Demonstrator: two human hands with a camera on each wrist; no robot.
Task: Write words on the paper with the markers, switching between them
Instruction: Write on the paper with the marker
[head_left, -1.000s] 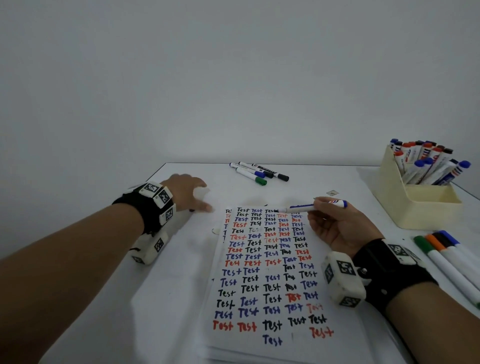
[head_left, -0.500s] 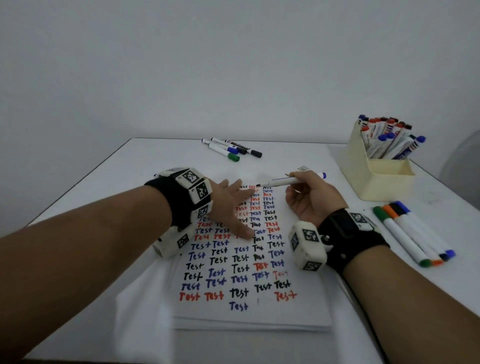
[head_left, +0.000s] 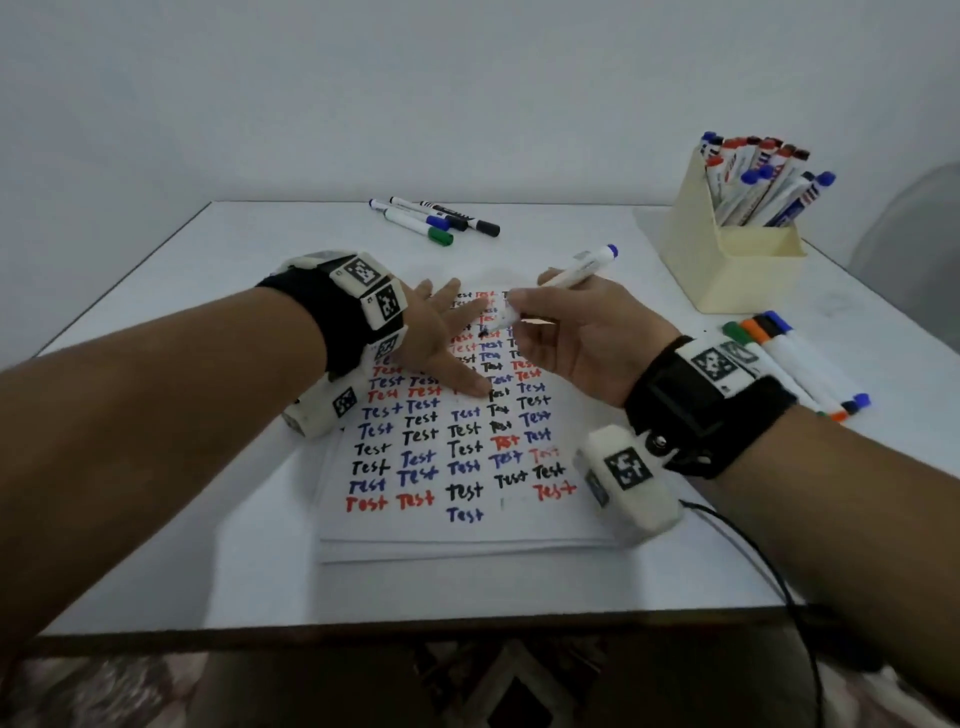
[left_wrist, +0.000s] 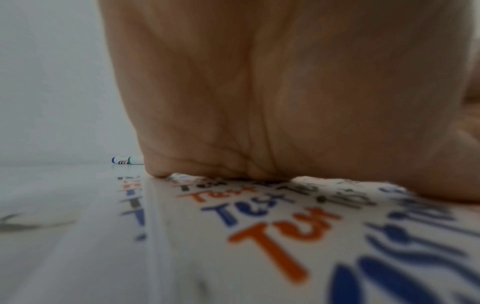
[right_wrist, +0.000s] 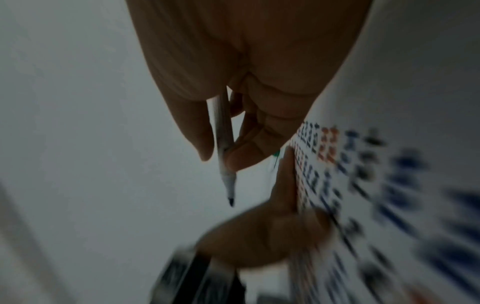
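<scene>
A white paper (head_left: 457, 525) covered in rows of "Test" in black, blue and red lies mid-table. My left hand (head_left: 441, 338) lies flat on its upper left part, fingers spread; in the left wrist view the palm (left_wrist: 285, 92) presses the paper (left_wrist: 259, 236). My right hand (head_left: 576, 338) hovers above the sheet's upper right and pinches an uncapped blue marker (head_left: 566, 278), tip pointing down-left toward the paper. In the right wrist view the marker (right_wrist: 223, 148) sits between thumb and fingers, its dark tip bare.
Three capped markers (head_left: 436, 221) lie at the table's far side. A cream box (head_left: 727, 260) full of markers stands at the back right. Several thicker markers (head_left: 795, 364) lie near the right edge. A black cable (head_left: 769, 571) runs off the front edge.
My left hand moved from the bare table onto the paper and now lies flat there. The right hand turned the marker from level to tip-down. The head view dropped lower.
</scene>
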